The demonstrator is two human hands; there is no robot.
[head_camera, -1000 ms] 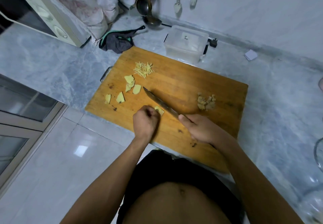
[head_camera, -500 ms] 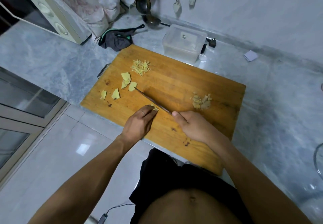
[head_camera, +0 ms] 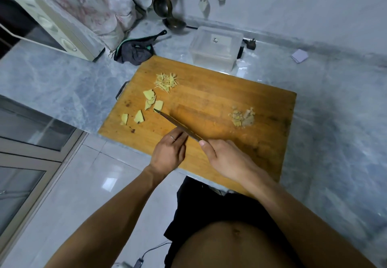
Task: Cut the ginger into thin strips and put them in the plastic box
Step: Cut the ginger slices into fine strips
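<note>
We judge ourselves partway — one small pile of strips (head_camera: 166, 81) cut, several ginger slices (head_camera: 149, 102) waiting on the cutting board (head_camera: 209, 100), plastic box (head_camera: 215, 48) empty — right hand (head_camera: 228, 158) gripping the knife (head_camera: 178, 124), left hand (head_camera: 169, 152) flat-fingered beside the blade.

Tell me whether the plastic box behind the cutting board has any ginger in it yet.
Empty, as far as it shows: the plastic box looks clear inside, and the ginger strips lie piled on the cutting board.

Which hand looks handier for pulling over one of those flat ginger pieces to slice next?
The left hand, probably. It holds no tool and lies on the side of the ginger slices; the right hand grips the knife.
</note>
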